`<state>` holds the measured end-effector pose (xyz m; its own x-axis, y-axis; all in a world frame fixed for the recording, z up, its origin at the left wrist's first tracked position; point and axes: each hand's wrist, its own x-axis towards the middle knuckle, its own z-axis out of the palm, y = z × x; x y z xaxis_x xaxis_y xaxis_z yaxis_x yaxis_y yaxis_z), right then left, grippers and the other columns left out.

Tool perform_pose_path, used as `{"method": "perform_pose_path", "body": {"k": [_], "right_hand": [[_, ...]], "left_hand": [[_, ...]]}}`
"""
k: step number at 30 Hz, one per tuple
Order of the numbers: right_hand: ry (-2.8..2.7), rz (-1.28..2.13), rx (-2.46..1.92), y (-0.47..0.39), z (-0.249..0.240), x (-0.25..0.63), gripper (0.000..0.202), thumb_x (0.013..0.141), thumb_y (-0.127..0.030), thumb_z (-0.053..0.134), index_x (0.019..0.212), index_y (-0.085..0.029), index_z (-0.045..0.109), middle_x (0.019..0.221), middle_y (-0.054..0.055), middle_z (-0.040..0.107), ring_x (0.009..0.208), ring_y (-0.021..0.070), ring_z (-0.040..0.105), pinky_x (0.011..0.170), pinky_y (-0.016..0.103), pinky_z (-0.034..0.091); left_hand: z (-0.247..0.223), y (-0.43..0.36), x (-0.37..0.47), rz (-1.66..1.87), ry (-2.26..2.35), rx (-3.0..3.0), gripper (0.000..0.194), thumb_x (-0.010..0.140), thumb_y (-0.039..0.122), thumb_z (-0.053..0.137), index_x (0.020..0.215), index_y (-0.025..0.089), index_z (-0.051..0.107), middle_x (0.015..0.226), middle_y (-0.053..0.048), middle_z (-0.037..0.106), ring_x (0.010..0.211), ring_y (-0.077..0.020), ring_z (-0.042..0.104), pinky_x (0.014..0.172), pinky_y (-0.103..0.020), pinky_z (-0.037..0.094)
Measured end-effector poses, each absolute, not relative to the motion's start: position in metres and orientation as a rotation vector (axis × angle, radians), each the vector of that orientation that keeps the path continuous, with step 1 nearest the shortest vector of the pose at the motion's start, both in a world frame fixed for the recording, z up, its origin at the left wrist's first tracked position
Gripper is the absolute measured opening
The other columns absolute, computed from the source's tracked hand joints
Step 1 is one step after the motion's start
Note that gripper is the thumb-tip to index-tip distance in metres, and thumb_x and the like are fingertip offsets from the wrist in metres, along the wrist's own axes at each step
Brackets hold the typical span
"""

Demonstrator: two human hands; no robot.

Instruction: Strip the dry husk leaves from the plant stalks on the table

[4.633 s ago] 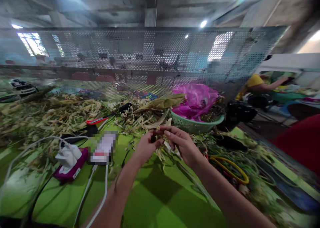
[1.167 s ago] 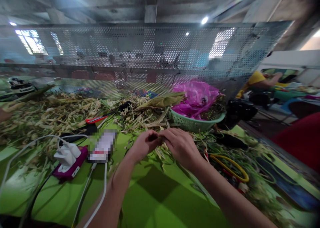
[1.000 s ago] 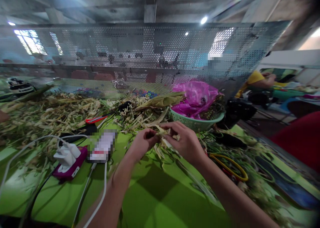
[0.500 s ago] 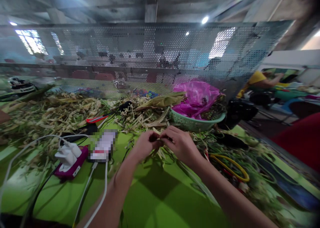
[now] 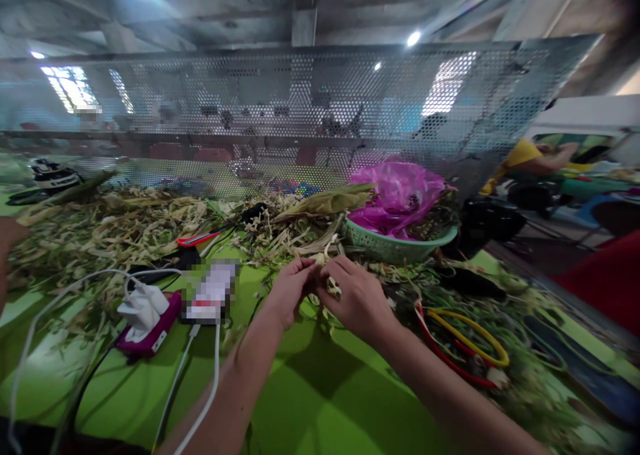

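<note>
Above the middle of the green table, my left hand (image 5: 293, 292) and my right hand (image 5: 356, 296) meet fingertip to fingertip. Both are closed in a pinch around a thin, pale plant strip (image 5: 330, 245). One end curls up past the fingers, and the part between the fingertips is mostly hidden. More pale strips lie behind and below the hands. Beyond them a large dried leaf, like a corn husk (image 5: 325, 202), rests on a heap of shreds.
A green basket (image 5: 400, 247) with a pink plastic bag (image 5: 395, 192) stands behind my right hand. To the left are a phone (image 5: 211, 292), a purple power strip (image 5: 150, 335) with cables, and a red cutter (image 5: 199, 238). Yellow-handled pliers (image 5: 473, 335) lie right. Another person's hand (image 5: 7, 242) shows far left.
The pale strip now curls up above my fingertips, where it was hidden before. My right hand has turned slightly. The view has shifted a little, and more of the other person's arm shows at left.
</note>
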<state>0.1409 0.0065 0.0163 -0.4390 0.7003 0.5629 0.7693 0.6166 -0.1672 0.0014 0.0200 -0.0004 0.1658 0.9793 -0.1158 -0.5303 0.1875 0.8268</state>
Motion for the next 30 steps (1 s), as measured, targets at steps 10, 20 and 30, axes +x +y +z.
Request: {"method": "perform_pose_path", "body": {"k": [10, 20, 30], "right_hand": [[-2.185, -0.491, -1.213, 0.0062, 0.011, 0.1416, 0.016, 0.089, -0.018, 0.048, 0.077, -0.016, 0.058, 0.073, 0.003, 0.059, 0.063, 0.0146, 0.052, 0.06, 0.028, 0.031], [-2.233, -0.562, -1.208, 0.0092, 0.0087, 0.1435, 0.018, 0.092, -0.018, 0.047, 0.079, -0.016, 0.059, 0.068, 0.002, 0.061, 0.056, 0.0135, 0.05, 0.058, 0.028, 0.029], [-2.377, -0.575, -1.157, 0.007, 0.0128, 0.1407, 0.012, 0.089, -0.012, 0.049, 0.084, -0.015, 0.06, 0.074, 0.004, 0.064, 0.063, 0.0155, 0.054, 0.061, 0.029, 0.028]], "left_hand": [[0.0008, 0.0181, 0.0059, 1.337, 0.797, 0.699, 0.039, 0.054, 0.023, 0.085, 0.078, 0.015, 0.055, 0.074, 0.002, 0.062, 0.067, -0.0077, 0.057, 0.069, -0.022, 0.045], [-0.0047, 0.0176, 0.0079, 1.158, 0.945, 0.853, 0.023, 0.076, 0.036, 0.067, 0.086, 0.015, 0.066, 0.084, -0.005, 0.068, 0.073, -0.0132, 0.059, 0.07, -0.026, 0.044], [-0.0006, 0.0186, 0.0041, 1.206, 0.908, 0.959, 0.03, 0.074, 0.043, 0.066, 0.084, 0.015, 0.069, 0.085, -0.006, 0.068, 0.072, -0.0152, 0.057, 0.072, -0.028, 0.044]]}}
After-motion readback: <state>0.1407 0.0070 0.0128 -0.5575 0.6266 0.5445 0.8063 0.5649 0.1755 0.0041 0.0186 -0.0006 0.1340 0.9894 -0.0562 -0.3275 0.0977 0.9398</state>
